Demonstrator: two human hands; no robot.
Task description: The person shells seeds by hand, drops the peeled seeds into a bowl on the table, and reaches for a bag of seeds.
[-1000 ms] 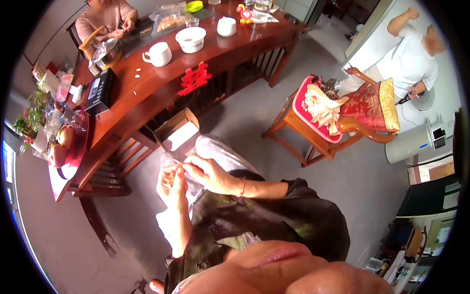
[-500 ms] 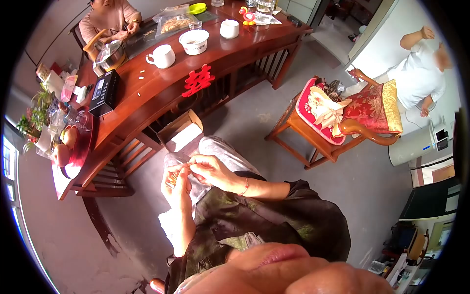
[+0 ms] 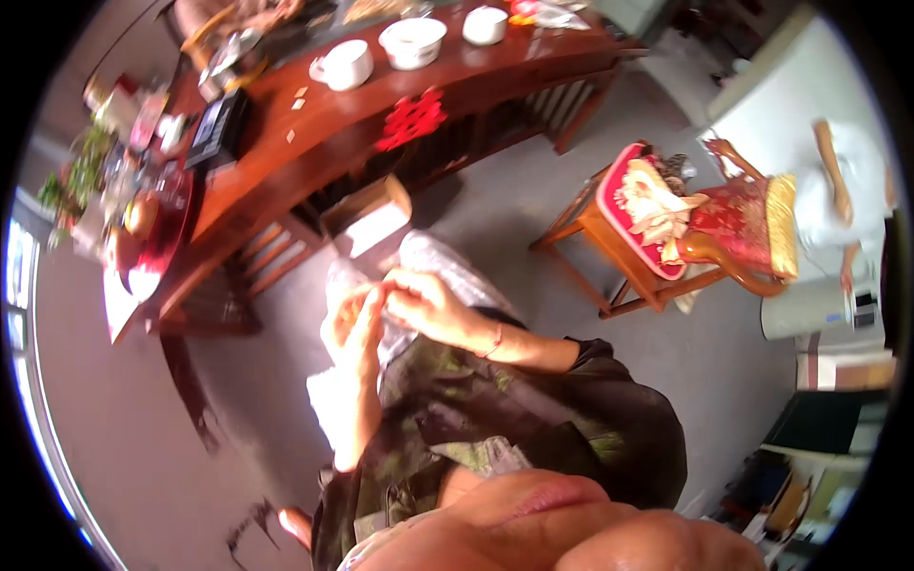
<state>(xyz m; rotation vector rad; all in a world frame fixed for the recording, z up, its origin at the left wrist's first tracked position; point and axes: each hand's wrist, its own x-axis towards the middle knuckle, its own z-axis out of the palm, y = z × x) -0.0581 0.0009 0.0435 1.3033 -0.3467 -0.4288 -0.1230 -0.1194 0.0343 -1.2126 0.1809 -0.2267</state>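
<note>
My left hand [image 3: 351,328] is closed, its fingertips pinched together above my lap. My right hand [image 3: 426,305] meets it there, thumb and fingers pressed together at the left fingertips. Whatever lies between them is too small and blurred to name. Below both hands are my light patterned trouser legs [image 3: 447,271]. Just beyond my knees stands an open cardboard box [image 3: 379,228] with a pale inside, close to the table.
A curved wooden table [image 3: 314,133] bears a white mug [image 3: 347,66], a white tub [image 3: 413,44], a white cup [image 3: 485,26], a black box [image 3: 218,128] and small pale pieces. A wooden chair [image 3: 628,249] with red cushions stands right. A person in white [image 3: 843,190] is behind it.
The camera view has tilted down, so the table sits higher in the picture. My hands stay together, and the yellowish bit seen in the left hand no longer shows. The person in white lowered an arm.
</note>
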